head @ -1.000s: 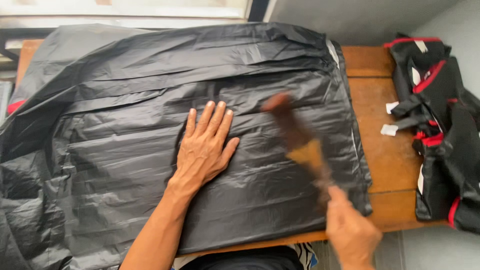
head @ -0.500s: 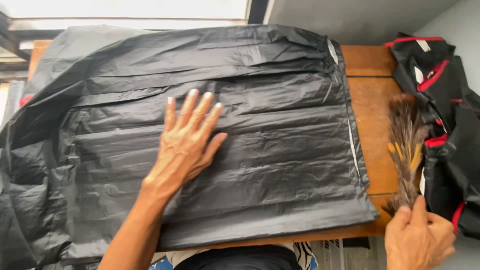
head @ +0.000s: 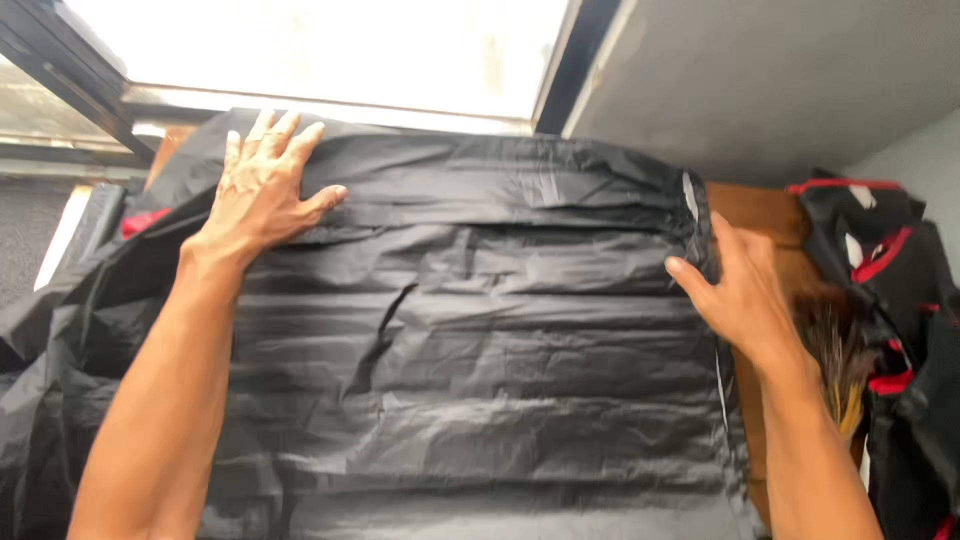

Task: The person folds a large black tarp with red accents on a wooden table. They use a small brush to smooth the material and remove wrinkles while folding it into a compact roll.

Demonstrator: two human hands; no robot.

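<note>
Both hands lay open on the thin, limp, slippery-looking black sheet [head: 470,330], left hand [head: 262,185] flat at its far corner, right hand [head: 740,290] at its right edge, gripping nothing; its edges looked best to hold.

plastic sheet [head: 480,360]: glossy black, plain, with pale creases and a thin white strip along its right edge. table [head: 760,215]: warm brown wood. feather duster [head: 835,350]: dark brown, yellowish toward the lower end. bag [head: 905,330]: black with red trim and small white patches.

The black sheet [head: 480,380] hides most of the wooden table [head: 760,215] and runs past the bottom edge.
</note>
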